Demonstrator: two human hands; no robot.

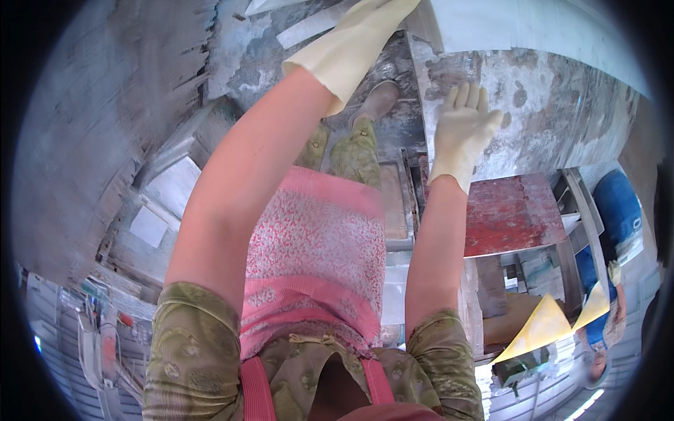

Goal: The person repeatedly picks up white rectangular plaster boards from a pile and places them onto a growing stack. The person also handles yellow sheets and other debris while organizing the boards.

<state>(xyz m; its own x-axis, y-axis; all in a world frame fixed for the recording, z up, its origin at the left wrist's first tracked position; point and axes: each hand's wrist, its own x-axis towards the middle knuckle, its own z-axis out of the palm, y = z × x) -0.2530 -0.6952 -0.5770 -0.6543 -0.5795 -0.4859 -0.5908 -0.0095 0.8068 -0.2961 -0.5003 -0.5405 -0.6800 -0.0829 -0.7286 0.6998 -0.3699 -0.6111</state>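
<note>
My left hand [390, 8], in a long cream rubber glove, reaches to the top edge of the head view. Its fingers are cut off by that edge, so whether it holds anything is hidden. My right hand [460, 130] wears a matching cream glove. Its fingers point away from me, slightly apart, with the thumb out to the right, and nothing shows in it. This hand is over the near left part of a grey-white, stained board [547, 105]. Beyond it, at the upper right, a smooth pale sheet [540, 24] stretches along the far side.
A worn red panel [516, 214] lies below the stained board. Yellow triangular pieces [537, 330] and a blue barrel [618, 203] are on the right, near another person [607, 330]. A large grey slab-like surface [105, 119] fills the left. My shoe [381, 98] stands between.
</note>
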